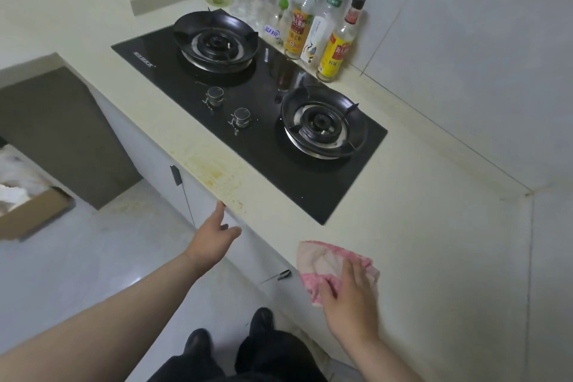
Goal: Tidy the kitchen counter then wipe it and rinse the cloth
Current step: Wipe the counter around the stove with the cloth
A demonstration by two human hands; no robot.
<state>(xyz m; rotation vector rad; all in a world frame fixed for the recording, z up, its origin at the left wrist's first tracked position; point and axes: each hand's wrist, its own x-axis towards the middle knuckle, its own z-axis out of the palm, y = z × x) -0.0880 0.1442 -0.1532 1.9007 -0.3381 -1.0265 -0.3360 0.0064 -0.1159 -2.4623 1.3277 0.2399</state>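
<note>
Over on the far left, a cardboard box [31,214] sits on the floor. Next comes the left hand [214,239], fingers loose and apart, holding nothing, with the forefinger tip just at the front edge of the counter [434,226], below a yellow stain [217,170]. Mid-frame lies the black two-burner stove [173,71], with a row of bottles [310,25] against the wall behind it. And on the right, the pink-and-white cloth [325,260] lies bunched on the counter near its front edge, beside the stove's near corner, with the right hand [350,298] laid flat on top, fingers straight, pressing it down.
</note>
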